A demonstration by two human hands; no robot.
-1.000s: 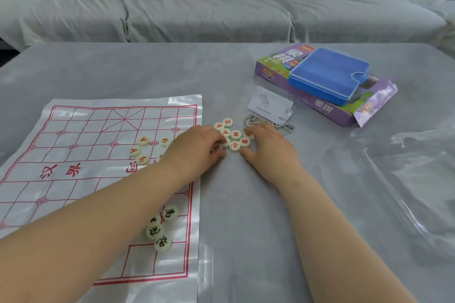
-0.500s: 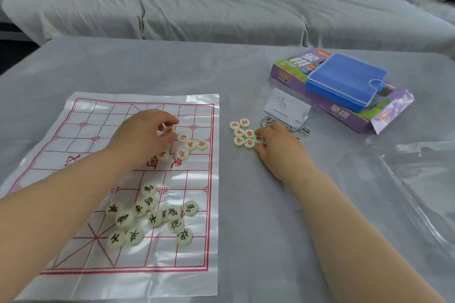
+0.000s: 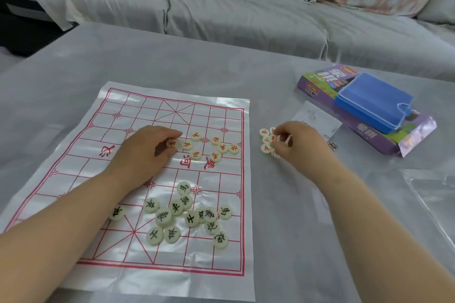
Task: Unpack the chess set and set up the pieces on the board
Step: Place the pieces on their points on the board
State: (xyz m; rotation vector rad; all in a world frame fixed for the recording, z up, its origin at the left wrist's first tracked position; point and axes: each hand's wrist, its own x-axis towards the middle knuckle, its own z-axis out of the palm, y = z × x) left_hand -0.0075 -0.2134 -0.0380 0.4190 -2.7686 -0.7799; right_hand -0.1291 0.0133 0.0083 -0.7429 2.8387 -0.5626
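Nearest the person, a loose heap of black-lettered pieces (image 3: 176, 206) lies face up on the near half of the board (image 3: 216, 261). Some touch or overlap, and one sits apart to the left beside the left forearm. The board is a glossy plastic sheet printed with a red grid, spread flat on the grey worktop (image 3: 283, 229).

At the middle band of the board, the left hand (image 3: 145, 152) rests knuckles up. Its fingers are curled narrow, with thumb and forefinger pinching a red-lettered piece (image 3: 171, 142) that sits on the sheet. Just to the right of it, a scatter of red-lettered discs (image 3: 222, 148) lies along the same band, reaching toward the board's right edge.

Off the board to the right, the right hand (image 3: 300, 145) is set on the bare worktop. Its fingers are bent down onto a small cluster of red pieces (image 3: 264, 133). Something pale shows between the fingers, but I cannot tell whether they hold a piece or only touch the cluster.

Behind that hand lies a white card (image 3: 317, 118), partly covered by it. A metal ring (image 3: 333, 145) shows just past the wrist.

Farther right, a purple game box (image 3: 369, 130) lies flat with a closed blue plastic case (image 3: 371, 101) on top of it. A clear plastic bag (image 3: 430, 192) lies along the right edge of the worktop.

A sofa draped in a grey cover (image 3: 246, 19) runs behind the worktop.
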